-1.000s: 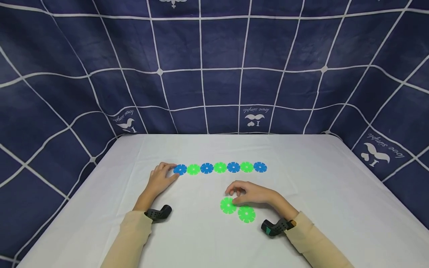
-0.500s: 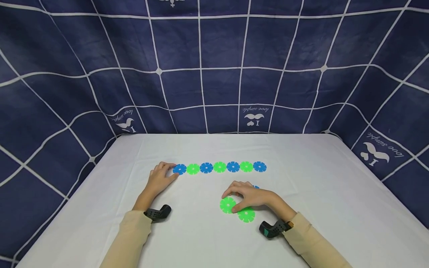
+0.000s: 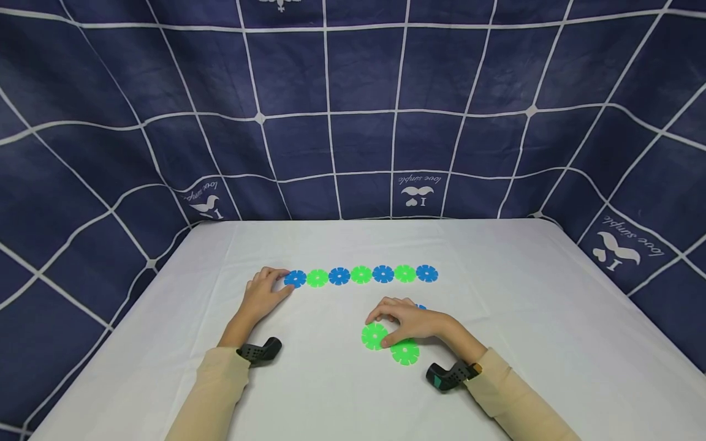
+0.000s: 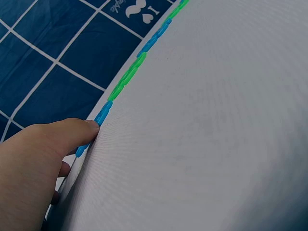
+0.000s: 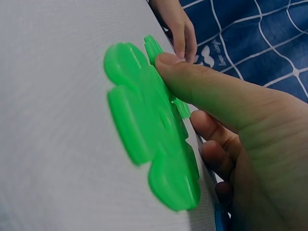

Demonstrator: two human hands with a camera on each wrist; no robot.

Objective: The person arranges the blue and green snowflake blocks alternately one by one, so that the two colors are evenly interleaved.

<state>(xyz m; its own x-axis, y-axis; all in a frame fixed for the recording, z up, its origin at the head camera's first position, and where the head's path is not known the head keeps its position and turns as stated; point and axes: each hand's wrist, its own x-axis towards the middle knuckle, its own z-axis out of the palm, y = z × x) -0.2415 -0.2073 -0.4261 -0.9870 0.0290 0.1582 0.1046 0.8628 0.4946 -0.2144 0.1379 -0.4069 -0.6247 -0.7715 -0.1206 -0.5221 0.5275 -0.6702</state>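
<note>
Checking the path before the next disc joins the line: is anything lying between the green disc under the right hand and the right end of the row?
Nothing visible: bare tablecloth separates the green disc, touched by the right hand, from the row's end. A blue piece peeks out behind the hand.

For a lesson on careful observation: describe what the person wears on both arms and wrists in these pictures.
Both arms wear long, plain beige sleeves: the left sleeve and right sleeve. At each cuff sits a small angled camera: the left wrist camera is dark grey, the right wrist camera dark with a teal patch. The hands are bare; no rings or cables show.
</note>
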